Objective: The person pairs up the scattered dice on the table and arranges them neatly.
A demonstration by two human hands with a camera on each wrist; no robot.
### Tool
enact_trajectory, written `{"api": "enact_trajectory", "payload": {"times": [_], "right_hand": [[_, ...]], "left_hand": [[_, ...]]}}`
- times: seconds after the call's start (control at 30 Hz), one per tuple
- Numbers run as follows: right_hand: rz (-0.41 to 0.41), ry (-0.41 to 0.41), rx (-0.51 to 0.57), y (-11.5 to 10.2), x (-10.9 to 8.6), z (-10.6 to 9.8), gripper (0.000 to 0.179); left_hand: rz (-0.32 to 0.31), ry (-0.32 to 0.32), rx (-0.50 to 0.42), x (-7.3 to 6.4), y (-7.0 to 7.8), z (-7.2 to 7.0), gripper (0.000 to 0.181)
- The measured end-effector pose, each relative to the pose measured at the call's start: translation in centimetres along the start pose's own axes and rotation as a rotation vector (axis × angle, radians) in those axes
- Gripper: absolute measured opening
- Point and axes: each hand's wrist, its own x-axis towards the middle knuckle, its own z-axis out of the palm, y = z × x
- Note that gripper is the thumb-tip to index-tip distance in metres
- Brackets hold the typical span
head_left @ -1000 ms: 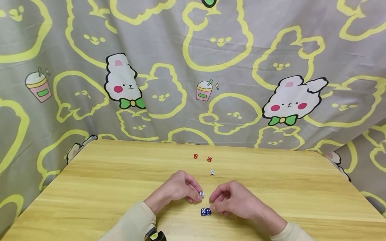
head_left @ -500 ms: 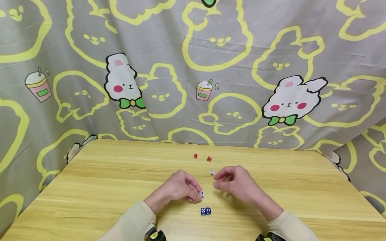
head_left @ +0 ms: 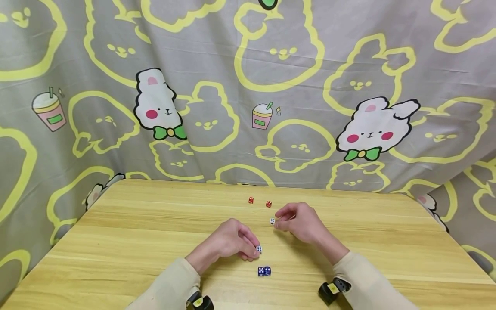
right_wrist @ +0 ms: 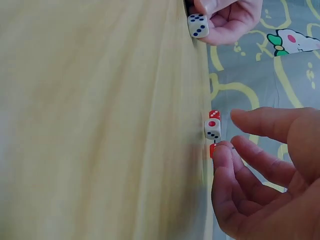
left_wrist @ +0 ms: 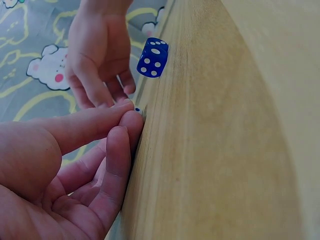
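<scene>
My left hand pinches a white die between thumb and fingers, low over the wooden table. In the left wrist view only a sliver of that die shows past the fingertips. Farther back, a second white die sits on the table. My right hand is just to its right, thumb and fingers parted; the right wrist view shows the white die beyond the fingertips, with a gap between thumb and forefinger. Two blue dice stand side by side nearer to me than the left hand.
Two red dice, a little apart, lie toward the back of the wooden table. Behind the table hangs a grey curtain with yellow outlines and rabbit prints. A black wrist device is strapped to my right forearm.
My right hand has left the blue dice and moved away from me to the far white die. The left hand stays where it was, holding the near white die.
</scene>
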Motion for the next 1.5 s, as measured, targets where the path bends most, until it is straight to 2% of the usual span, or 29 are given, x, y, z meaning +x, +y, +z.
{"api": "enact_trajectory", "payload": {"times": [0.2,0.5,0.87,1.03,1.5], "right_hand": [[0.027,-0.015,0.011,0.0,0.9,0.3,0.020],[0.047,-0.008,-0.034,-0.1,1.3,0.6,0.019],[0.049,0.005,-0.108,0.0,1.6,0.8,0.010],[0.043,-0.017,-0.091,-0.3,1.1,0.8,0.009],[0.013,-0.142,-0.007,-1.0,-1.7,1.2,0.011]], "left_hand": [[-0.006,-0.004,-0.014,0.0,0.0,-0.1,0.014],[-0.006,-0.003,-0.020,-0.1,0.1,-0.2,0.014],[-0.003,-0.009,-0.020,0.1,0.0,-0.3,0.015],[-0.002,-0.010,-0.019,0.1,0.1,-0.2,0.015],[-0.004,0.000,0.001,0.1,0.3,-0.1,0.015]]}}
